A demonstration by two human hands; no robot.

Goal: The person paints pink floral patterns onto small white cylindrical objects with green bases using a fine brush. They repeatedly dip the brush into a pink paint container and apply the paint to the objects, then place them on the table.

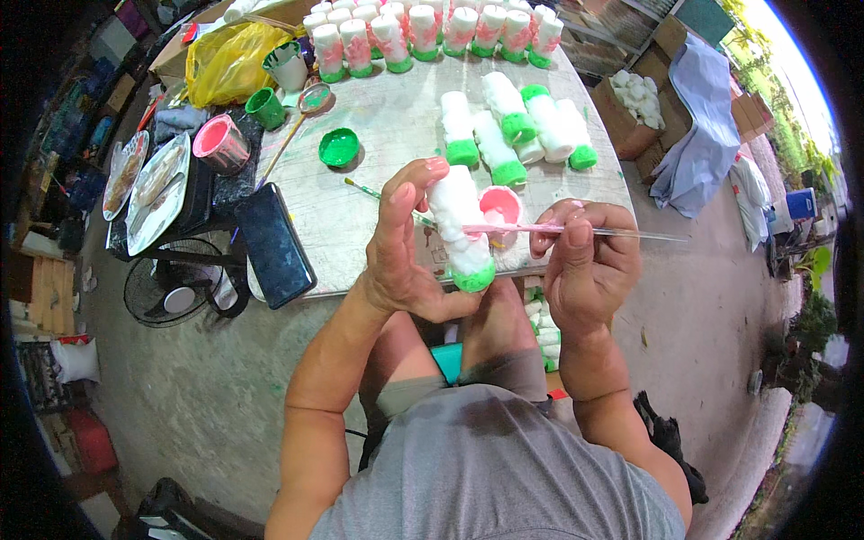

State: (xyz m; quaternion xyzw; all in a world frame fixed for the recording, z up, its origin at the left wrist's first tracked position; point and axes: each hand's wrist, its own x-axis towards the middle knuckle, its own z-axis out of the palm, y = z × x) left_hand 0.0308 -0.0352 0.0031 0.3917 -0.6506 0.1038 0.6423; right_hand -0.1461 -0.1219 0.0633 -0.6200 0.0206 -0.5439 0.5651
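far left of the fingers, plates point(144, 184) stacked on a dark stand, a fan point(171, 290) below them; a pink-filled tin cup point(220, 144) and a green cup point(266, 108) up-left of the fingers, yellow plastic bag point(229, 63) behind; dark phone point(274, 245) lies just left of the left hand, hanging over the table point(396, 126) edge; green lid of paint point(339, 147) above the left fingertips; left hand point(405, 261) curled round a white figurine point(461, 229) with a green base, thumb and fingers wrapped on its left side, base end toward the body; figurine sits between both hands, over the near table edge; small pink paint dish point(500, 205) just behind the figurine, partly hidden by it; right hand point(585, 265) closed in a pinch on a thin brush point(576, 230), handle running out right past the fingers, tip touching the figurine; beyond the fingers, four white figurines lying down point(517, 126) with green bases, well apart from the hands; a row of pink-and-green figurines standing point(432, 31) at the far edge, top cut off by the frame; right of the fingers, a cardboard box point(630, 112) of white pieces and a blue-grey cloth point(706, 126); more figurines under the table point(543, 328) mostly hidden by the right wrist; brush tip blurred, contact spot hard to make out.
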